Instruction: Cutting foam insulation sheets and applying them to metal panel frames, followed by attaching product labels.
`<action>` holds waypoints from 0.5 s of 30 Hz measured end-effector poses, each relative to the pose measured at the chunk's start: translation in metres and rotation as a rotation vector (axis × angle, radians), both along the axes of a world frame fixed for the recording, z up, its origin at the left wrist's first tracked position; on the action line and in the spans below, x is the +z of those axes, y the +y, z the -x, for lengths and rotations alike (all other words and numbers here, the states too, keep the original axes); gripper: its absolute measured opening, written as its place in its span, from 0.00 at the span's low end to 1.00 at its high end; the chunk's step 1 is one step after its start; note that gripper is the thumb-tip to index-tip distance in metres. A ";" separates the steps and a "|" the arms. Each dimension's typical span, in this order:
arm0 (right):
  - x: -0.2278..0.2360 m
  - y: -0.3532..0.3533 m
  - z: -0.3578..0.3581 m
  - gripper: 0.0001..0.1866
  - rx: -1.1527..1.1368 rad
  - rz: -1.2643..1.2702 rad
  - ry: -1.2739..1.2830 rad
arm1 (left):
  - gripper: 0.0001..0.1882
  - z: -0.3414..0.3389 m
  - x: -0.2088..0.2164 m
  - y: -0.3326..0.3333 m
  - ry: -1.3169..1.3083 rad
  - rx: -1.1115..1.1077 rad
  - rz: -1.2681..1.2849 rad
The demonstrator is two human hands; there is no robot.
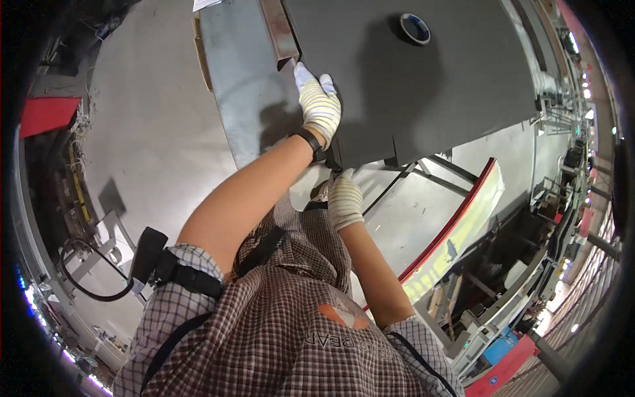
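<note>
A dark grey sheet (pixel 469 86) lies across the table in front of me. My left hand (pixel 320 107), in a striped knit glove with pale fingertips, rests over the sheet's left edge. Its fingers stretch forward to the near end of a brown metal bar (pixel 280 33), and the thumb stands apart. At the sheet's near left corner is my right hand (pixel 346 200), gloved alike and lower than the left. Its fingers close on the dark edge there; the grip is partly hidden.
A roll of tape (pixel 415 30) lies on the sheet's far part. Bluish-grey table surface (pixel 241 86) shows at left. Right of me, a long curved panel with a red edge (pixel 456 228) slants near the table's metal frame (pixel 450 171). Machinery lines the right side.
</note>
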State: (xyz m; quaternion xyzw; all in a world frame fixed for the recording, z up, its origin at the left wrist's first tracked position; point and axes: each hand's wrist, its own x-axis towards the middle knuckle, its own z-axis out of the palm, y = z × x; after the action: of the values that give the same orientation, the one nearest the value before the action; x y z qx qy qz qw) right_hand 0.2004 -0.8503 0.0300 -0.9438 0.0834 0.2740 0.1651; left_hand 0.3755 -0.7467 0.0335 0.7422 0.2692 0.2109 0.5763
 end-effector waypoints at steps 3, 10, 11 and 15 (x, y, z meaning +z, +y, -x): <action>0.000 -0.014 0.053 0.21 -0.210 -0.037 0.072 | 0.27 0.001 0.010 -0.002 -0.088 0.014 0.367; -0.006 -0.110 0.219 0.18 -0.124 -0.026 0.055 | 0.33 0.041 0.033 0.012 0.159 -0.350 0.286; 0.015 -0.104 0.195 0.15 -0.290 -0.129 -0.010 | 0.34 0.070 0.041 0.011 0.190 -0.372 0.343; 0.101 -0.072 0.044 0.17 -0.272 -0.235 -0.340 | 0.30 0.165 0.016 0.004 0.325 -0.259 0.475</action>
State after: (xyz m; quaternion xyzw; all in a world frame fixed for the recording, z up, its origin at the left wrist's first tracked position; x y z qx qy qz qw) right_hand 0.1568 -0.9222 0.1309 -0.9307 0.1482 0.0945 0.3207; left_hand 0.2101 -0.7428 0.0495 0.6388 0.3030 -0.0545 0.7051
